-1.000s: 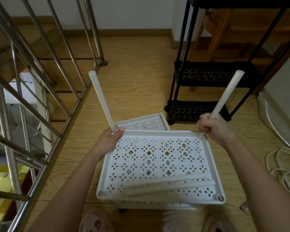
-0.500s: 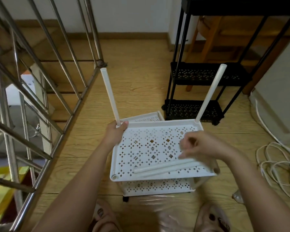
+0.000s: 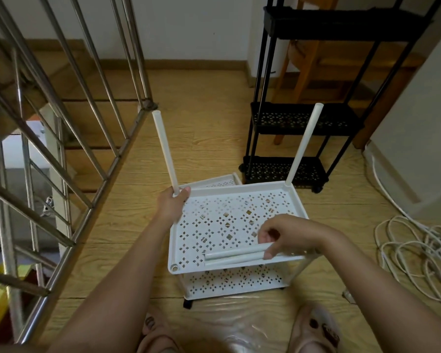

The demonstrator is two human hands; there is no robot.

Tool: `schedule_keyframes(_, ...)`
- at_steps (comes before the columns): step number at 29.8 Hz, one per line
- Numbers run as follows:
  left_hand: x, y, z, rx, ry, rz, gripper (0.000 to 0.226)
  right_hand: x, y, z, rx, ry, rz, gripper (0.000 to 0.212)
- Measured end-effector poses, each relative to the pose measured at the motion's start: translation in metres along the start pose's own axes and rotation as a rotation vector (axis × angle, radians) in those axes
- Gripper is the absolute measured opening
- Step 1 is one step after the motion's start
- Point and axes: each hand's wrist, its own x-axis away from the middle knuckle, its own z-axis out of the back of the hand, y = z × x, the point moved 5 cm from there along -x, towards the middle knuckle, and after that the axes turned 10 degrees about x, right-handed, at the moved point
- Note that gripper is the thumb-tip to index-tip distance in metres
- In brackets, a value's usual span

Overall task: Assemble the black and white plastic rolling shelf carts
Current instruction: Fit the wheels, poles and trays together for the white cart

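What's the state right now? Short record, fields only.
left hand: grips the base of left rear pole at the tray corner
right hand: fingers curled on loose poles lying on top tray
right rear pole: upright in its corner
near-left socket: empty
black cart: stands assembled behind

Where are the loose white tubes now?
Head view, lower centre: the loose white plastic tubes lie along the near edge of the white perforated shelf tray, pinched by the right hand.
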Motion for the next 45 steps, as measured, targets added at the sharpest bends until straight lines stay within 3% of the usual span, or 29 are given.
schedule_keyframes(3, 0.000, 0.000, 0.000, 0.038, 0.007, -0.018, 0.031, 0.011, 0.004, 0.020, -0.154, 0.241, 0.042, 0.006)
schedule_keyframes(7, 0.000, -0.003, -0.002, 0.052, 0.040, -0.024, 0.027, 0.042, 0.030, 0.053, -0.825, 0.827, 0.003, 0.013)
schedule_keyframes(9, 0.000, -0.005, -0.003, 0.067, 0.059, -0.019, 0.025, 0.057, 0.051, 0.057, -1.071, 1.093, -0.009, 0.027)
schedule_keyframes(11, -0.001, -0.006, -0.004, 0.082, 0.078, -0.006, 0.024, 0.064, 0.063, 0.055, -1.249, 1.205, 0.003, 0.038)
schedule_keyframes(23, -0.003, -0.010, -0.005, 0.068, 0.115, 0.014, 0.028, 0.062, 0.085, 0.043, -1.358, 1.255, 0.131, 0.058)
schedule_keyframes(28, 0.001, -0.008, -0.005, 0.058, 0.102, 0.010, 0.026, 0.058, 0.084, 0.043, -1.363, 1.186, 0.206, 0.057)
schedule_keyframes(38, 0.002, -0.008, -0.004, 0.057, 0.103, 0.030, 0.028, 0.054, 0.083, 0.039, -1.313, 1.105, 0.153, 0.051)
schedule_keyframes(45, 0.002, -0.008, -0.005, 0.072, 0.102, 0.040, 0.026, 0.054, 0.070, 0.040, -1.175, 1.169, 0.085, 0.056)
